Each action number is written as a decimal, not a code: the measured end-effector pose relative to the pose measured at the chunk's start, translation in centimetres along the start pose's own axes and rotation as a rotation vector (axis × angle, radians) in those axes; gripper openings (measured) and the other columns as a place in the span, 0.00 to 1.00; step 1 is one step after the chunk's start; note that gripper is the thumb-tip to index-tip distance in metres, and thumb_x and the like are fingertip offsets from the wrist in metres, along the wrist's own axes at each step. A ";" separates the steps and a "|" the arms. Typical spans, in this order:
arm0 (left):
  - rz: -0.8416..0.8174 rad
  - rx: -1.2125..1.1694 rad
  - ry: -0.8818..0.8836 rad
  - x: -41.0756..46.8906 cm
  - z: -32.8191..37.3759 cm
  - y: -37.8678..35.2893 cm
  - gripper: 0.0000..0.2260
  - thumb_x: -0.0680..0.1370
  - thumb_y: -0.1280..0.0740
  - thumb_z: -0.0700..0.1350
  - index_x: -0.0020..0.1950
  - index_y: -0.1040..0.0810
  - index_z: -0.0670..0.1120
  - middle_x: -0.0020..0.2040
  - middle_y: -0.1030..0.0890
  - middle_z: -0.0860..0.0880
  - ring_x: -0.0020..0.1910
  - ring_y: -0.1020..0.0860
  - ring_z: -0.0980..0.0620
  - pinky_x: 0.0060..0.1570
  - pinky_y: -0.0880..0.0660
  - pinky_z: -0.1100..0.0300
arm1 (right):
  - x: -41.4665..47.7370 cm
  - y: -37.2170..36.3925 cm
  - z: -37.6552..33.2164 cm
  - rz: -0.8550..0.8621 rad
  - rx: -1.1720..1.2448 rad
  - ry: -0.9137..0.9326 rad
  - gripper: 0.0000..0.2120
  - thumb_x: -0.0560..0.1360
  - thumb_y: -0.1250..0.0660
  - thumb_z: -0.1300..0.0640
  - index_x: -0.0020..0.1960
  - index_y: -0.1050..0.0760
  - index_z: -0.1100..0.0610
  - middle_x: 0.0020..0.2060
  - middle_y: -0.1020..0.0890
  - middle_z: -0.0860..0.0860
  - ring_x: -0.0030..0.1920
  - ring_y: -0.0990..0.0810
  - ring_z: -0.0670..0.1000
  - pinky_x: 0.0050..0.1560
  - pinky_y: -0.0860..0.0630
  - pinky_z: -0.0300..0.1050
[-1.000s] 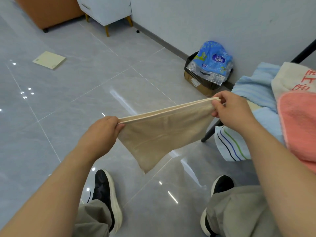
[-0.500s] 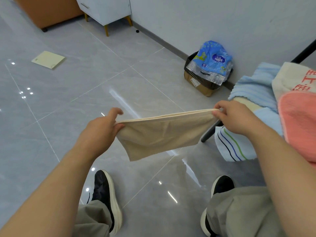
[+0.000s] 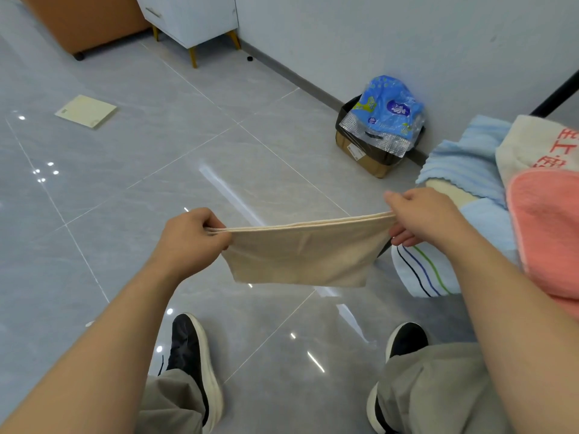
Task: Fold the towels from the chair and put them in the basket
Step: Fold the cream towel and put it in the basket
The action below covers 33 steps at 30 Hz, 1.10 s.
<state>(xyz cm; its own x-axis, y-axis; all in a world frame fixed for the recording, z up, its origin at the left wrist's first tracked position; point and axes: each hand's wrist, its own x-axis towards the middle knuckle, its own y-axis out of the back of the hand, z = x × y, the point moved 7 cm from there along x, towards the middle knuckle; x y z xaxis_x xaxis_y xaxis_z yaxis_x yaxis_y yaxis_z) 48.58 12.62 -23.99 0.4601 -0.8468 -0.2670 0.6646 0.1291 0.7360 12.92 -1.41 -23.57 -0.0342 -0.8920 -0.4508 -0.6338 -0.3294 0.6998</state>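
Beige towel (image 3: 300,258), already doubled, hangs taut between your left hand (image 3: 191,242) and right hand (image 3: 429,217), each pinching a top corner; apparently mid-fold, next likely bring the corners together evenly.

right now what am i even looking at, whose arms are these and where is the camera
No machine here: these are a person's bare arms, filmed by one camera worn on the head, looking down. The left hand and the right hand each pinch a top corner of a beige towel, doubled over and stretched between them above the tiled floor. On the right lie more towels: a light blue towel, a pink towel, a striped towel. A cardboard box holding a blue bag stands by the wall. No basket shows.
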 end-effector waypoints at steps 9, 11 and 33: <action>0.135 0.101 0.086 0.6 2.5 -0.3 0.09 0.69 0.30 0.45 0.36 0.20 0.39 0.33 0.17 0.46 0.38 0.19 0.46 0.39 0.21 0.52 | 0.5 0.1 -1.1 0.251 -0.446 0.055 0.16 0.70 0.28 0.47 0.38 0.29 0.58 0.40 0.23 0.56 0.43 0.23 0.59 0.37 0.30 0.45; 0.107 0.134 0.098 0.6 2.8 -0.6 0.04 0.67 0.30 0.40 0.37 0.19 0.40 0.35 0.18 0.46 0.39 0.20 0.47 0.37 0.22 0.54 | 0.3 -0.2 -1.2 0.208 -0.490 0.054 0.10 0.69 0.30 0.58 0.35 0.30 0.57 0.37 0.25 0.56 0.36 0.26 0.56 0.30 0.35 0.42; -0.210 0.006 -0.388 -2.4 9.7 -6.4 0.13 0.76 0.35 0.34 0.50 0.16 0.50 0.40 0.19 0.59 0.42 0.19 0.60 0.42 0.26 0.71 | -2.6 -2.9 -6.0 0.066 0.015 0.470 0.08 0.76 0.30 0.60 0.44 0.23 0.48 0.40 0.16 0.45 0.43 0.18 0.47 0.43 0.22 0.43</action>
<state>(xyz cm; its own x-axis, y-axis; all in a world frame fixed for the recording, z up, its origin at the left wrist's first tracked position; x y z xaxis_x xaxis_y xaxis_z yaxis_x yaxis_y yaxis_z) 37.49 8.84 -21.98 0.0594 -0.9856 -0.1586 0.7158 -0.0686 0.6949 19.48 -0.02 -21.13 0.2771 -0.9552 -0.1037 -0.6529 -0.2664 0.7091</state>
